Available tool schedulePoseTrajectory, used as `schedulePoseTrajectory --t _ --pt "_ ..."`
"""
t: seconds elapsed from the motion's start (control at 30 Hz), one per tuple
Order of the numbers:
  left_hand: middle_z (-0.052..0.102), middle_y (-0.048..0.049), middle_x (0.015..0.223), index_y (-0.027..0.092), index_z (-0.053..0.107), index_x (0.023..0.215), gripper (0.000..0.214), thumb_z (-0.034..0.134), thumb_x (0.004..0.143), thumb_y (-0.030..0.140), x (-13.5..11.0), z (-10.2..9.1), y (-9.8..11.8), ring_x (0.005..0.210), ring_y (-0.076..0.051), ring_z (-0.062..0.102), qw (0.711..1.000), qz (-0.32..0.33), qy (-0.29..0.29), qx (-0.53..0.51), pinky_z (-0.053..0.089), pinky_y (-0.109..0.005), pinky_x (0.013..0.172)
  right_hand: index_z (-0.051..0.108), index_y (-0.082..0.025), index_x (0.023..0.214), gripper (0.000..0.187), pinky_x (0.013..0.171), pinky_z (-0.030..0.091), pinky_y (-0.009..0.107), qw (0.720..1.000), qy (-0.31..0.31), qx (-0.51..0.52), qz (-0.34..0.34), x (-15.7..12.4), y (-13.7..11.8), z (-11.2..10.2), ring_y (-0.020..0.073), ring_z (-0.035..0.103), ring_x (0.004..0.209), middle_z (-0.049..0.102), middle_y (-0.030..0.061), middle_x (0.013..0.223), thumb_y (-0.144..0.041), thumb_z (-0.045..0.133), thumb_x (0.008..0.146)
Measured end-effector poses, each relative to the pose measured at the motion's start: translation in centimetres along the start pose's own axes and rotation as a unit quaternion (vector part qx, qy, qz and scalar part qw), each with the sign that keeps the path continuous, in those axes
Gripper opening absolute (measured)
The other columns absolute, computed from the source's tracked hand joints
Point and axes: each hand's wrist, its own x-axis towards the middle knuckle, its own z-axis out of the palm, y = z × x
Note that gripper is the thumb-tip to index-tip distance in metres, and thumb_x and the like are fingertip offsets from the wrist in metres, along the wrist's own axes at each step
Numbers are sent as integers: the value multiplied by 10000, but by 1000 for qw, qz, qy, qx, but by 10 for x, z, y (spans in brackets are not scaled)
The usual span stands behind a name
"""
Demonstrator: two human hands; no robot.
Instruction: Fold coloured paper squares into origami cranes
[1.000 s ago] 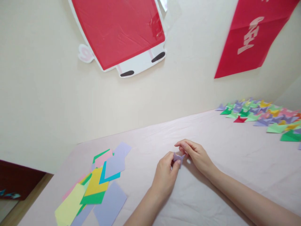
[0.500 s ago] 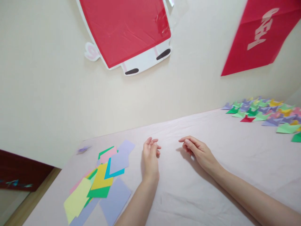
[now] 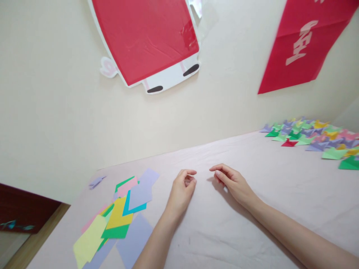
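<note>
My left hand rests on the pale cloth-covered table, its fingers loosely curved and the thumb apart from the index finger, with nothing held. Across a small gap, my right hand is also without anything, its index finger stretched toward the left hand and the other fingers bent. Nearest my left hand are overlapping sheets of coloured paper: a lavender sheet, a yellow sheet and a pale yellow sheet among several others.
Several folded paper figures, among them a red one and a green one, stand at the far right. Small purple pieces lie near the table's left edge. A wall with a red banner borders the table behind.
My left hand has turned over, from fingers spread upward to fingers curving toward the right hand. My right hand has barely moved. The view has shifted slightly.
</note>
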Motion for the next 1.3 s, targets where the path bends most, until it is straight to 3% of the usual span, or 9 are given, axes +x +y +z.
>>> schedulePoseTrajectory --t 0.13,0.3,0.43,0.6,0.7,0.87,1.03,1.2,1.3 --pt "675 -89 1012 172 666 936 278 628 673 251 13 -69 -6 976 -235 622 994 -32 47 92 479 -372 908 638 -190 972 303 587 364 266 1000 -4 6 -6 1 2 0 134 468 608 488 -40 640 -462 570 858" --pt "683 -80 883 175 643 889 380 674 590 408 2 -168 -23 895 -283 645 971 -117 103 183 503 -445 882 639 -186 972 302 577 356 267 1000 -9 -11 -6 0 2 0 135 466 600 489 -41 626 -453 558 856" --pt "687 -96 898 174 631 919 498 684 542 494 -21 -213 -35 863 -297 667 955 -174 96 221 531 -439 827 642 -188 977 288 576 355 267 999 -15 -31 -9 0 3 -1 135 467 599 493 -40 625 -435 545 865" --pt "629 -169 1195 154 608 1030 648 686 477 483 -27 -222 -47 1098 -335 607 951 -192 42 238 489 -430 933 640 -192 980 265 595 369 267 999 -20 -38 -16 1 6 -1 138 487 614 507 -37 639 -415 542 874" --pt "589 -151 1248 166 586 1091 704 691 451 441 -20 -219 -53 1182 -316 553 952 -184 7 243 461 -393 970 644 -198 972 265 594 378 266 999 -19 -38 -21 1 6 -1 139 498 611 515 -36 636 -423 550 870" --pt "617 -28 900 203 582 951 560 689 432 384 -9 -217 -56 906 -250 608 946 -190 -43 259 493 -337 807 651 -199 954 277 584 377 266 999 -18 -40 -17 0 2 1 143 492 596 514 -34 621 -440 564 850" --pt "441 62 597 216 513 648 304 654 451 400 -6 -218 -50 610 -169 479 934 -204 -70 285 387 -268 591 646 -201 952 254 596 371 268 999 -19 -39 -15 0 1 1 145 487 603 505 -34 626 -413 545 853" --pt "427 36 520 226 437 506 341 570 485 540 -9 -219 -50 546 -165 442 936 -197 -45 287 367 -272 546 642 -193 951 250 588 361 263 999 -20 -44 -17 1 0 2 140 476 602 503 -35 636 -390 528 848" --pt "464 7 479 224 482 469 347 536 520 564 -12 -225 -51 506 -183 461 936 -185 10 299 379 -284 508 639 -190 946 232 580 357 257 999 -18 -42 -18 1 -2 2 133 467 592 500 -37 630 -366 524 848"
